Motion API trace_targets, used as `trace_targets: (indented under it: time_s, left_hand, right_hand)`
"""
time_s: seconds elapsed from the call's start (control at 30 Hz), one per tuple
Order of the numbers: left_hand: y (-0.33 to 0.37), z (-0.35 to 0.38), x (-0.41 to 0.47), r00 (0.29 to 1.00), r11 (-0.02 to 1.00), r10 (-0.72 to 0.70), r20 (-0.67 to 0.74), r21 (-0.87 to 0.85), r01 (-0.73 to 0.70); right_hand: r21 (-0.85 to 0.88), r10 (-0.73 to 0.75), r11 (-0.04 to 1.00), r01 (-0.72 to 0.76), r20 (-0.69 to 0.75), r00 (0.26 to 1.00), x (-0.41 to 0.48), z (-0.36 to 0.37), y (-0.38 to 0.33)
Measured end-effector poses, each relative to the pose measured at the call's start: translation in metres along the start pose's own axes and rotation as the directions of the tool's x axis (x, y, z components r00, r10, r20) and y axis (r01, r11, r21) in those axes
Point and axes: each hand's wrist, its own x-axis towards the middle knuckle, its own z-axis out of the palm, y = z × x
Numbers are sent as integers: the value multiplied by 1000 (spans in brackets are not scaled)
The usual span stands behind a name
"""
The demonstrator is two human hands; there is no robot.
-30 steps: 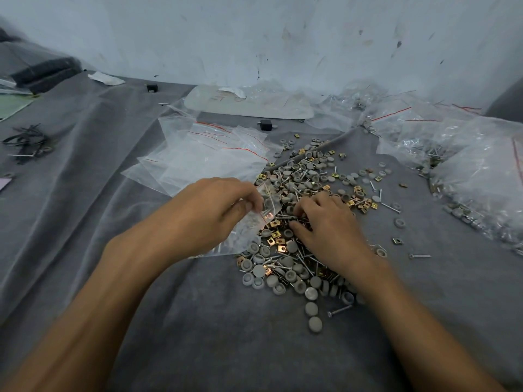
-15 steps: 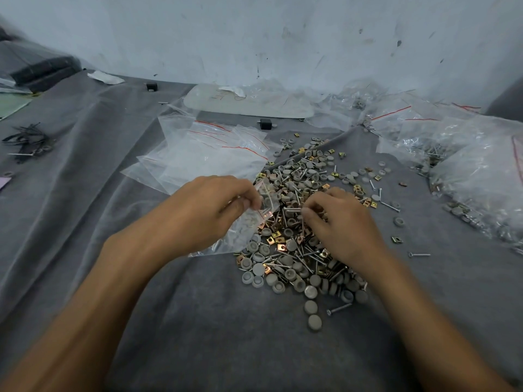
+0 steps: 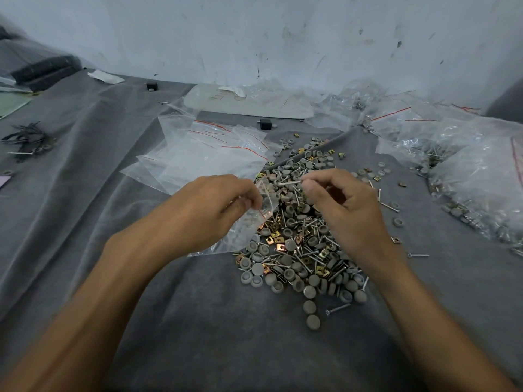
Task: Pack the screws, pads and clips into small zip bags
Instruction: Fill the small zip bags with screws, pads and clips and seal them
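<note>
A heap of grey round pads, silver screws and brass clips lies on the grey cloth in front of me. My left hand pinches the mouth of a small clear zip bag that holds several grey pads and hangs at the heap's left edge. Raised above the heap, my right hand pinches a silver screw between thumb and forefinger. The screw lies level, its head pointing at the bag's mouth, a short gap away.
Empty zip bags with red strips are stacked behind my left hand. Filled bags pile up at the right. A white tray lies by the wall, and black wires lie at far left. Stray screws and pads lie near the heap.
My right hand has lifted off the heap with one screw and brought it toward the bag's mouth. My left hand keeps holding the bag in about the same place.
</note>
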Motion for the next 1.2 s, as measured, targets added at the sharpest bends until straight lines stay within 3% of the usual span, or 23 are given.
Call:
trace_targets:
  time_s: [0.1, 0.27, 0.4, 0.53, 0.7, 1.2]
  left_hand:
    - [0, 0, 0, 1000, 1000, 9, -2, 3, -9]
    - [-1, -1, -1, 1000, 1000, 5, -26, -30, -6]
    - [-10, -2, 0, 998, 983, -12, -64, -185, 0]
    - [-26, -6, 2, 995, 958, -33, -98, -287, 3]
    - [-34, -9, 2, 992, 954, -28, -126, -298, -11]
    - [-28, -12, 0, 994, 948, -27, -106, -318, -8]
  right_hand:
    - [4, -16, 1000, 15, 102, 995, -1, 10, -4]
    - [18, 72, 997, -75, 126, 989, -3, 4, 4]
    - [-278, 105, 960, -28, 264, 959, -7, 6, 12]
    - [-461, 175, 887, 28, 392, 903, -10, 25, 10]
    - [-636, 191, 763, 116, 394, 899, -10, 35, 9]
    - [-660, 206, 735, 155, 434, 877, -12, 37, 5]
